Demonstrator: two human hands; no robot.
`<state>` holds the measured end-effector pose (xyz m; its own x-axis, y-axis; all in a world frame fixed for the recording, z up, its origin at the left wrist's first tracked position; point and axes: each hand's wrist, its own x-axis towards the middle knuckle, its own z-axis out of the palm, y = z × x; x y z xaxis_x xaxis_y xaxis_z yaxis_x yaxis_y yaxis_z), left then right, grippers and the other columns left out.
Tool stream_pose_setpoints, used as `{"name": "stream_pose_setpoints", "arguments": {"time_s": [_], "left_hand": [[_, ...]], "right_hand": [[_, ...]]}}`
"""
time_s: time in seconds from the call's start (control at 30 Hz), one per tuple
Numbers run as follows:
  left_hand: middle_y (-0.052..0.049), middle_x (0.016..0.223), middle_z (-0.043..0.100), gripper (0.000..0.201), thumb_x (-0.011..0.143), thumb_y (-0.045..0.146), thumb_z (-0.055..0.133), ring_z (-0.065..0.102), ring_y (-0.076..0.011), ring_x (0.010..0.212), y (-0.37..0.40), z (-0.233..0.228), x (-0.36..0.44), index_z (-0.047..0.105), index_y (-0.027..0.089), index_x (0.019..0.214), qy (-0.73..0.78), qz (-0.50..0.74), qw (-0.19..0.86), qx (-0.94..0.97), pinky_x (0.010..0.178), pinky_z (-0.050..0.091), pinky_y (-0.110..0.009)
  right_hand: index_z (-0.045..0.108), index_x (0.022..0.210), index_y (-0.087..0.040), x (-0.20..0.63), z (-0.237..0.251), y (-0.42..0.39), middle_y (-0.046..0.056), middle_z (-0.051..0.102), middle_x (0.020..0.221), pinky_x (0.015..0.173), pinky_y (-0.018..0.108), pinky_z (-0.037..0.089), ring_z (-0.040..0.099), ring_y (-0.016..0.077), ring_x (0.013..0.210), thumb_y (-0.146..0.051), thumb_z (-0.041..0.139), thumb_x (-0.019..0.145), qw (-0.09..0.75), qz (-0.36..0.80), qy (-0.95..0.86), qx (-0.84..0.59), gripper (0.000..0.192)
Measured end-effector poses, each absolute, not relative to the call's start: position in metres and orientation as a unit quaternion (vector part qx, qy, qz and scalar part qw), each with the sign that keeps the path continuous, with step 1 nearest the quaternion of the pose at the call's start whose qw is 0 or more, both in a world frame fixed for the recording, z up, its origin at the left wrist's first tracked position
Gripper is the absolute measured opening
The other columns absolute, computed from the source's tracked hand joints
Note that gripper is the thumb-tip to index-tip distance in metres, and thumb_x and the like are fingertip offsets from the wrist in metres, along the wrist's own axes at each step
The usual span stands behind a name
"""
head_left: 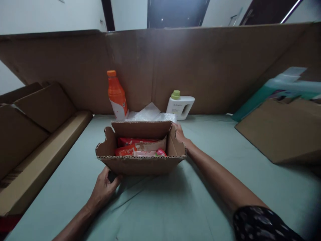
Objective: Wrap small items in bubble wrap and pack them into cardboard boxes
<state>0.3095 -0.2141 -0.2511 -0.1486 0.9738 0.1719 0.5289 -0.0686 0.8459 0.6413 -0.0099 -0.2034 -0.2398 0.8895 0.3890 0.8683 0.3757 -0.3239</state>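
Note:
An open cardboard box (pixel 140 164) sits mid-table on a pale green cloth, with its flaps up. Inside lie red and pink packets (pixel 140 149). My left hand (pixel 104 189) grips the box's near lower left corner, fingers curled under the edge. My right hand (pixel 179 134) reaches to the far right corner and holds the right flap. Just behind the box lie sheets of bubble wrap (pixel 150 115).
An orange bottle (pixel 116 95) and a white jug with a green cap (pixel 180 105) stand behind the box against a tall cardboard wall (pixel 213 67). Folded cardboard boxes (pixel 32 134) are stacked at the left. A flat cardboard sheet (pixel 278 134) and a teal package (pixel 276 90) lie at the right.

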Motion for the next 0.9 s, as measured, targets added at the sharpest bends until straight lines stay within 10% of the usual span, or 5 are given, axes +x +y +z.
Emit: {"name": "stream_pose_setpoints", "arguments": {"time_s": [0.27,0.43,0.7,0.9], "left_hand": [[-0.006,0.084,0.072,0.036,0.073,0.051,0.068,0.066,-0.0252,0.077,-0.214,-0.254,0.308,0.064,0.019,0.088,0.635,0.432,0.255,0.588,0.068,0.054,-0.033],[-0.005,0.08,0.071,0.037,0.072,0.053,0.067,0.065,-0.0242,0.075,-0.213,-0.251,0.309,0.063,0.019,0.086,0.63,0.433,0.258,0.59,0.066,0.053,-0.033],[-0.003,0.077,0.07,0.035,0.07,0.05,0.066,0.064,-0.0231,0.075,-0.214,-0.245,0.311,0.061,0.02,0.087,0.628,0.431,0.249,0.599,0.067,0.053,-0.031],[-0.004,0.079,0.07,0.035,0.07,0.05,0.064,0.065,-0.024,0.077,-0.214,-0.245,0.31,0.061,0.019,0.087,0.63,0.433,0.24,0.598,0.069,0.054,-0.032]], "right_hand": [[0.059,0.135,-0.015,0.702,-0.187,-0.045,0.014,0.065,0.134,0.098,0.046,0.053,0.062,0.0271,0.118,-0.034,0.049,0.093,0.481,0.062,-0.649,-0.586,0.046],[0.068,0.1,-0.019,0.772,-0.188,-0.086,0.008,0.07,0.101,0.074,0.038,0.061,0.067,0.0214,0.09,-0.044,0.07,0.077,0.666,0.231,-0.412,-0.577,0.035],[0.069,0.11,-0.021,0.793,-0.206,-0.172,0.012,0.064,0.127,0.096,0.046,0.052,0.061,0.0278,0.118,-0.035,0.064,0.081,0.571,0.077,-0.491,-0.653,0.033],[0.075,0.108,-0.019,0.69,-0.205,-0.152,0.014,0.064,0.135,0.101,0.044,0.049,0.06,0.0299,0.122,-0.023,0.064,0.086,0.231,0.071,-0.785,-0.57,0.025]]}}
